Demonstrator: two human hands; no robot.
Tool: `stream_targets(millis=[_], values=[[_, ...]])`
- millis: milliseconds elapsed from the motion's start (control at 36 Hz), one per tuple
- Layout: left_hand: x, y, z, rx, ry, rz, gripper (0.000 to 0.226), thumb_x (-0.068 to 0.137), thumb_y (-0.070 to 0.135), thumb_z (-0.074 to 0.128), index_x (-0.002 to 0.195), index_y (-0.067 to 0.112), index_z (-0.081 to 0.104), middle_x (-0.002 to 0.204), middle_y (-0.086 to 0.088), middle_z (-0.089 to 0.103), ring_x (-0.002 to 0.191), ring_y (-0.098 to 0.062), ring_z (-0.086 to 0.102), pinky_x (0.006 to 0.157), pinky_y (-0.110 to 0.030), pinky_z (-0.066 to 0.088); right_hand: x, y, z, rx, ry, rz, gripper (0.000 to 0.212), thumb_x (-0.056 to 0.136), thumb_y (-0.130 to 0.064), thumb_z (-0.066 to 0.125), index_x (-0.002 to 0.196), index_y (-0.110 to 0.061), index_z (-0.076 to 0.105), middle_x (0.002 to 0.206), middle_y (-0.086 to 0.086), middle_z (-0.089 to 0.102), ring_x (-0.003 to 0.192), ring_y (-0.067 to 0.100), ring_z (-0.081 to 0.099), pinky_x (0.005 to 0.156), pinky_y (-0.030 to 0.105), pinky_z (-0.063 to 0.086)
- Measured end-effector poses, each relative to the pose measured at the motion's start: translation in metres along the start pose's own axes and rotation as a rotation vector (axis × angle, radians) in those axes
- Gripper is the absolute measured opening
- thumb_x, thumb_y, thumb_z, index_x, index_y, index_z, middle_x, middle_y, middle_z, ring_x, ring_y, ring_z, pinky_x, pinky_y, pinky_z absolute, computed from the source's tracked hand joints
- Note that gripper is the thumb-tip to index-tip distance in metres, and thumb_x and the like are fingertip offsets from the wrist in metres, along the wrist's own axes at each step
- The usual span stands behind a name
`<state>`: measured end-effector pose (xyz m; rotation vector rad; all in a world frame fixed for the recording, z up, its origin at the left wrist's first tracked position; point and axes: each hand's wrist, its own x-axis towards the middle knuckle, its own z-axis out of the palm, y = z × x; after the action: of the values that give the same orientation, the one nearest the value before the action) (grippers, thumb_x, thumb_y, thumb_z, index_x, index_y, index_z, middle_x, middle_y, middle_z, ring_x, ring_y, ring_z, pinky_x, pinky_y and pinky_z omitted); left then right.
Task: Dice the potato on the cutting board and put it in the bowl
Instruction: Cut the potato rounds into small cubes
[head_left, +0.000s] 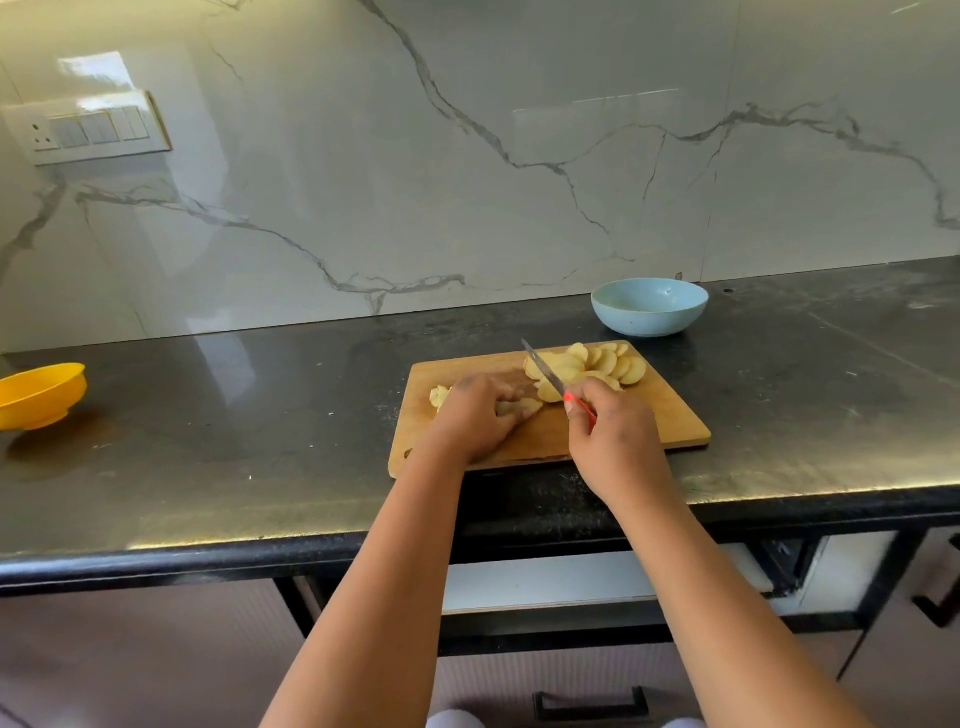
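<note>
On the rectangular wooden cutting board (670, 415), the left hand (475, 415) presses curled fingers over a few pale potato slices (519, 405), while the right hand (615, 431) is closed around a red-handled knife (550, 376). Beyond the blade, round yellow potato slices (605, 364) lie fanned at the board's far edge. Farther back on the dark counter sits the light-blue round bowl (649, 306).

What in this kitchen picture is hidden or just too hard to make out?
- Head view: the potato piece under the left hand; fingers cover most of it.
- Knife handle: the right hand wraps it, only red bits show.
- Blue bowl: its near wall hides the bottom.
- Orange bowl: cut off by the left edge.
</note>
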<state>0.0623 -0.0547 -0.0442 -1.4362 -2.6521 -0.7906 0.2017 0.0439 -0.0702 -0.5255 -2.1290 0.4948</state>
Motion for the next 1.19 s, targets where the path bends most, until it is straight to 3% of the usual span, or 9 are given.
stream_targets(millis=[83, 333, 556, 806, 917, 1083, 1194], values=[[0.001, -0.004, 0.003, 0.001, 0.021, 0.014, 0.027, 0.093, 0.033, 0.063, 0.111, 0.016, 0.074, 0.109, -0.001, 0.072, 0.093, -0.017, 0.063, 0.08, -0.027, 0.048, -0.014, -0.003, -0.008, -0.032, -0.032, 0.033, 0.013, 0.096, -0.015, 0.055, 0.096, -0.011, 0.067, 0.07, -0.001, 0.058, 0.061, 0.013, 0.051, 0.046, 0.019, 0.03], [0.002, -0.005, 0.008, 0.029, 0.036, 0.024, 0.029, 0.095, 0.032, 0.061, 0.119, 0.018, 0.07, 0.119, 0.002, 0.069, 0.106, -0.015, 0.062, 0.092, -0.025, 0.047, -0.024, -0.024, -0.021, -0.208, -0.166, 0.156, 0.019, 0.099, -0.018, 0.048, 0.084, -0.015, 0.059, 0.068, -0.001, 0.055, 0.06, 0.014, 0.054, 0.055, 0.035, 0.051], [0.001, -0.006, 0.008, 0.058, 0.015, 0.054, 0.032, 0.099, 0.03, 0.055, 0.126, 0.018, 0.066, 0.127, -0.001, 0.066, 0.114, -0.018, 0.06, 0.098, -0.031, 0.047, -0.025, -0.033, -0.021, -0.275, -0.235, 0.245, 0.025, 0.097, -0.01, 0.038, 0.073, -0.014, 0.046, 0.066, 0.001, 0.049, 0.055, 0.013, 0.04, 0.048, 0.027, 0.026], [-0.001, -0.004, 0.005, 0.114, 0.008, 0.078, 0.032, 0.1, 0.031, 0.051, 0.125, 0.017, 0.066, 0.123, -0.002, 0.067, 0.111, -0.02, 0.06, 0.097, -0.03, 0.045, -0.023, -0.042, -0.017, -0.216, -0.278, 0.253, 0.019, 0.097, -0.013, 0.042, 0.082, -0.012, 0.053, 0.074, 0.004, 0.056, 0.065, 0.018, 0.052, 0.051, 0.027, 0.033], [-0.001, -0.004, 0.005, 0.117, 0.008, 0.078, 0.031, 0.1, 0.031, 0.052, 0.123, 0.017, 0.068, 0.122, -0.001, 0.068, 0.108, -0.018, 0.06, 0.093, -0.028, 0.046, -0.023, -0.045, -0.016, -0.258, -0.293, 0.245, 0.022, 0.098, -0.011, 0.04, 0.077, -0.015, 0.047, 0.069, 0.001, 0.05, 0.058, 0.013, 0.044, 0.047, 0.026, 0.029], [-0.001, -0.002, 0.004, 0.121, -0.009, 0.056, 0.03, 0.1, 0.033, 0.051, 0.118, 0.019, 0.071, 0.112, -0.001, 0.071, 0.101, -0.019, 0.062, 0.092, -0.034, 0.05, -0.019, -0.045, -0.022, -0.264, -0.232, 0.201, 0.012, 0.098, -0.013, 0.048, 0.088, -0.015, 0.054, 0.071, -0.001, 0.054, 0.063, 0.013, 0.052, 0.053, 0.033, 0.044], [-0.002, 0.0, 0.003, 0.102, 0.011, 0.045, 0.028, 0.099, 0.029, 0.054, 0.117, 0.016, 0.071, 0.113, -0.002, 0.07, 0.103, -0.02, 0.062, 0.09, -0.031, 0.048, -0.02, -0.055, -0.024, -0.303, -0.328, 0.261, 0.022, 0.099, -0.011, 0.039, 0.079, -0.016, 0.045, 0.072, 0.0, 0.049, 0.059, 0.011, 0.042, 0.046, 0.026, 0.027]])
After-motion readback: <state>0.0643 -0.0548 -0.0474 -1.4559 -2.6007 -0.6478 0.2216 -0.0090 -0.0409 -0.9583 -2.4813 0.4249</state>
